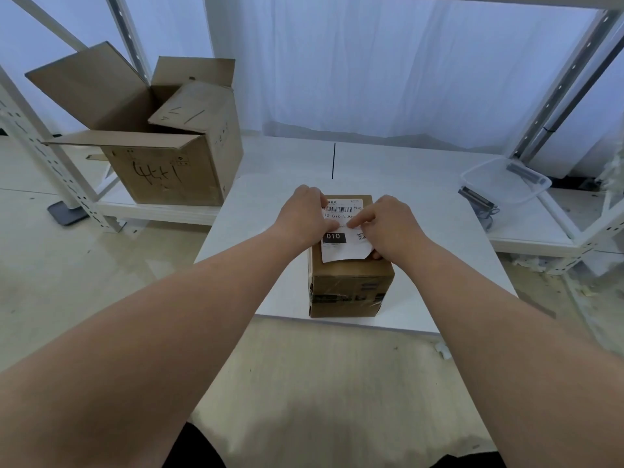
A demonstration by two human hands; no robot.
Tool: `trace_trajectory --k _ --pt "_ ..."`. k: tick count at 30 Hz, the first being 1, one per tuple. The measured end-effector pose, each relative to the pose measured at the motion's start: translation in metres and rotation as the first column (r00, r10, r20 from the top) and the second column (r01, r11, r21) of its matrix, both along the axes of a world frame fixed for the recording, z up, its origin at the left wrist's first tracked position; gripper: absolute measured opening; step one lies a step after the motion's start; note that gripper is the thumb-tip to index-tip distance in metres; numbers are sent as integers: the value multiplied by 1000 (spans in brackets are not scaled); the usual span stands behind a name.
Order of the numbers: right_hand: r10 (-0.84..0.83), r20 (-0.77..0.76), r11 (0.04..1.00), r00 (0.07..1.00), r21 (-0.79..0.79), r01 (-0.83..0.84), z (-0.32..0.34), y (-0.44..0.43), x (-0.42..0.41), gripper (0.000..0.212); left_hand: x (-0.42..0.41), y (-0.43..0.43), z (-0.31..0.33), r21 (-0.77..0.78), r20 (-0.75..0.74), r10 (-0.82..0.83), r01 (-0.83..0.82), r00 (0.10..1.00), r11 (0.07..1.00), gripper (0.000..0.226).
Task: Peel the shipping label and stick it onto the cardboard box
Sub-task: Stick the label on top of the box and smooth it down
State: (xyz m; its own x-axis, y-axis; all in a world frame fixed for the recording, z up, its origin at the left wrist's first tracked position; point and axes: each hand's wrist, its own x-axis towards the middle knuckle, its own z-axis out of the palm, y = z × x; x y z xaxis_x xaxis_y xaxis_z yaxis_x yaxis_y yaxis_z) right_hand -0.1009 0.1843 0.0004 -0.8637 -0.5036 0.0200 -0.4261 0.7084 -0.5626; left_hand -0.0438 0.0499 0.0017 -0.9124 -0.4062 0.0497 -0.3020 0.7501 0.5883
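A small brown cardboard box (pixel 351 288) stands on the white table (pixel 422 211), near its front edge. A white shipping label (pixel 341 231) with a barcode and a black "010" patch lies over the box's top. Its near edge curls up, off the cardboard. My left hand (pixel 304 214) rests on the label's left side, fingers pressing down on it. My right hand (pixel 388 228) covers the right side, its index finger pointing left across the label's middle and its thumb at the near right corner. Both hands hide part of the label and the box top.
A large open cardboard box (pixel 162 163) with another box inside sits on a low shelf at the left. A clear plastic tub (pixel 506 184) lies at the right on the shelf. White metal rack posts (pixel 560 79) frame both sides.
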Motion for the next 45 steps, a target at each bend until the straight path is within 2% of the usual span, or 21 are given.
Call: trace_trajectory --k 7,10,14,18,22,30,34,38,45 --pt "-20 9 1000 1000 -24 20 -3 3 -3 24 12 -1 -6 99 -148 -88 104 985 990 35" --pt "-39 56 997 998 -67 43 -5 3 -5 30 13 -1 -7 241 -199 -71 119 977 963 30" --pt "-38 57 997 998 -64 41 -6 2 -6 33 13 -2 -3 377 -182 -84 149 980 914 22" --pt "-25 61 997 998 -65 29 -5 3 -6 25 15 -3 -2 491 -211 -78 174 974 853 15" --pt "-21 32 999 999 -46 22 -5 4 -6 21 17 -5 -5 515 -241 -69 188 968 836 16" --pt "-25 2 999 1000 -33 25 -6 2 -7 22 16 -7 -2 575 -182 -59 155 982 803 15" --pt "-22 29 999 999 -38 23 -5 2 -6 25 16 -6 -3 569 -144 -36 113 989 814 28" --pt "-12 15 1000 1000 -27 12 -3 3 -3 23 21 -10 -2 598 -171 -36 133 985 790 28" --pt "42 -47 996 998 86 -38 4 15 4 24 26 -12 -6 661 -178 -12 129 984 740 27"
